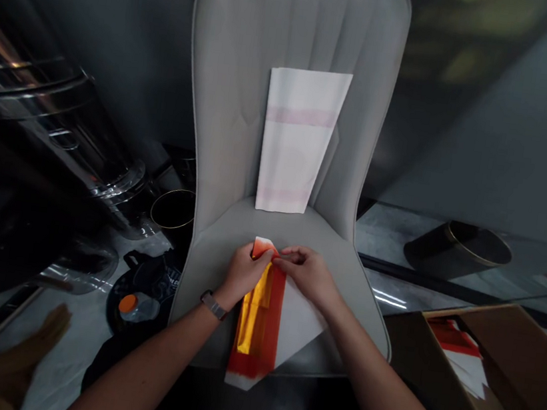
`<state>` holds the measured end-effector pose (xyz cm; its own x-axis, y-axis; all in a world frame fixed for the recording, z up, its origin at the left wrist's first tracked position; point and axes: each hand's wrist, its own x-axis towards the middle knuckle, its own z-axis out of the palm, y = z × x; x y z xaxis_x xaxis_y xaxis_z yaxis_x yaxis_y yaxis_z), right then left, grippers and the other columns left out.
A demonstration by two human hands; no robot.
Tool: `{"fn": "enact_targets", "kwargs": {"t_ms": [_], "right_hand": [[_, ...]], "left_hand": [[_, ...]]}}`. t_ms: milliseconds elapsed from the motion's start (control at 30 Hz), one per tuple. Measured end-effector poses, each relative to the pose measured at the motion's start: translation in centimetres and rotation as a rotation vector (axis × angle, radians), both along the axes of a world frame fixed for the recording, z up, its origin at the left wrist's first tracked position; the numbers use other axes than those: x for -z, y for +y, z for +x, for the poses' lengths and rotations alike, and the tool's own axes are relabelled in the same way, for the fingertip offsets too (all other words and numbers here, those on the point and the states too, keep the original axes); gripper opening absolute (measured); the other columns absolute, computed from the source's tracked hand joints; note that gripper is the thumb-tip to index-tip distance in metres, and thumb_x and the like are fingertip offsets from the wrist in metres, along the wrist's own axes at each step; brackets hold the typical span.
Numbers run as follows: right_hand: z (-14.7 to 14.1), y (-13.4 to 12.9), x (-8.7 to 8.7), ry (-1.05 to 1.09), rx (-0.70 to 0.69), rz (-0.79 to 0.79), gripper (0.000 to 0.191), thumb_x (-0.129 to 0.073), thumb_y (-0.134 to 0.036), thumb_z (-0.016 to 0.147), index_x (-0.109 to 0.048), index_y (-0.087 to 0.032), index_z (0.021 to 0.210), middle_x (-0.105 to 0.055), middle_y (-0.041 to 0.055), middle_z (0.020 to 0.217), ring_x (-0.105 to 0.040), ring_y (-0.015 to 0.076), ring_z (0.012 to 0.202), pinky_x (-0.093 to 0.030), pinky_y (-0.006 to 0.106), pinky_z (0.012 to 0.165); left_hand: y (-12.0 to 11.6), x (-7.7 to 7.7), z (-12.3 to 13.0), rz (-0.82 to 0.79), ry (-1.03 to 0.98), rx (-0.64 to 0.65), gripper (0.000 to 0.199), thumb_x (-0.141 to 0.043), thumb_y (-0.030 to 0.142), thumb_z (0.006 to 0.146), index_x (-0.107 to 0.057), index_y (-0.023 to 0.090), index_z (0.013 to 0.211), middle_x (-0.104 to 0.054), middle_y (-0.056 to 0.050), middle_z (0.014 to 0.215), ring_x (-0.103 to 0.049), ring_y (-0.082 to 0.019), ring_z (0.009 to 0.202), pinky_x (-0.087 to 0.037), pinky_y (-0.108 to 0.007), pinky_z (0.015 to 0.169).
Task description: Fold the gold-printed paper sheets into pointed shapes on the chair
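A partly folded sheet of paper (272, 322), red with a shiny gold panel and a white flap, lies on the seat of a grey chair (212, 251). My left hand (247, 272) wears a dark wristband and pinches the sheet near its upper end. From the right, my right hand (309, 273) grips the red edge with closed fingertips, close beside the left thumb. White paper spreads out under my right wrist. Against the backrest leans a white folded paper (297, 141) with faint pink bands.
At the right stands an open cardboard box (515, 358) with red and white papers (465, 358) inside. Left of the chair are a black bin (172, 210), a dark bag (158, 277) and an orange-capped bottle (142, 307). A bare foot (47, 336) shows at lower left.
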<state>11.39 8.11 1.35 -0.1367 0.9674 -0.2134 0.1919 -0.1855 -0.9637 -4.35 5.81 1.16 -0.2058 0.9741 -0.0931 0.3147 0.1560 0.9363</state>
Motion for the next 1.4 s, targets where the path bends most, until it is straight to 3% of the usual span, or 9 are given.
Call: {"fn": "enact_targets", "kwargs": {"t_ms": [233, 333, 467, 667, 1167, 1400], "right_hand": [[0.4, 1.3, -0.5, 0.203, -0.102, -0.195, 0.029, -0.084, -0.042, 0.061, -0.073, -0.018, 0.075, -0.069, 0.0021, 0.066, -0.058, 0.0155, 0.058, -0.044, 0.029, 0.055], [0.5, 1.4, -0.4, 0.201, -0.109, -0.176, 0.028, -0.085, -0.039, 0.060, -0.075, -0.018, 0.074, -0.067, 0.0014, 0.063, -0.054, 0.0135, 0.055, -0.041, 0.027, 0.051], [0.9, 1.2, -0.1, 0.241, -0.083, -0.177, 0.027, -0.087, -0.033, 0.057, -0.076, -0.019, 0.077, -0.074, 0.0037, 0.072, -0.061, 0.0152, 0.062, -0.045, 0.028, 0.055], [1.3, 1.6, 0.1, 0.191, -0.115, -0.194, 0.022, -0.085, -0.032, 0.058, -0.076, -0.019, 0.073, -0.070, 0.0008, 0.067, -0.056, 0.0121, 0.057, -0.044, 0.026, 0.053], [1.9, 1.9, -0.7, 0.296, -0.215, -0.333, 0.019, -0.086, -0.026, 0.057, -0.076, -0.018, 0.070, -0.069, -0.0005, 0.068, -0.059, 0.0108, 0.061, -0.048, 0.022, 0.057], [1.5, 1.7, -0.8, 0.261, -0.188, -0.258, 0.020, -0.084, -0.030, 0.059, -0.076, -0.018, 0.073, -0.069, -0.0001, 0.068, -0.056, 0.0107, 0.058, -0.046, 0.025, 0.057]], "left_hand": [[-0.1, 0.0, 0.0, -0.056, -0.203, 0.081, 0.027, -0.068, 0.041, 0.077, -0.072, 0.016, 0.086, -0.070, -0.002, 0.080, -0.062, -0.018, 0.074, -0.046, -0.026, 0.067], [-0.1, -0.1, -0.1, -0.109, -0.222, 0.043, 0.026, -0.068, 0.042, 0.077, -0.069, 0.017, 0.081, -0.066, -0.001, 0.074, -0.060, -0.017, 0.069, -0.043, -0.026, 0.062], [0.0, -0.1, -0.1, -0.090, -0.152, 0.042, 0.025, -0.066, 0.042, 0.079, -0.066, 0.017, 0.075, -0.064, 0.000, 0.071, -0.057, -0.016, 0.067, -0.041, -0.025, 0.061], [0.0, -0.2, -0.1, -0.075, -0.122, 0.081, 0.027, -0.065, 0.043, 0.081, -0.069, 0.017, 0.079, -0.066, 0.000, 0.074, -0.058, -0.016, 0.070, -0.042, -0.026, 0.062], [-0.1, -0.7, -0.1, -0.046, -0.133, 0.139, 0.025, -0.065, 0.040, 0.080, -0.073, 0.017, 0.084, -0.074, -0.003, 0.085, -0.066, -0.020, 0.082, -0.049, -0.028, 0.073], [0.0, -0.8, -0.2, -0.021, -0.149, 0.156, 0.024, -0.064, 0.039, 0.082, -0.074, 0.017, 0.084, -0.074, -0.004, 0.085, -0.066, -0.020, 0.082, -0.050, -0.029, 0.074]]}}
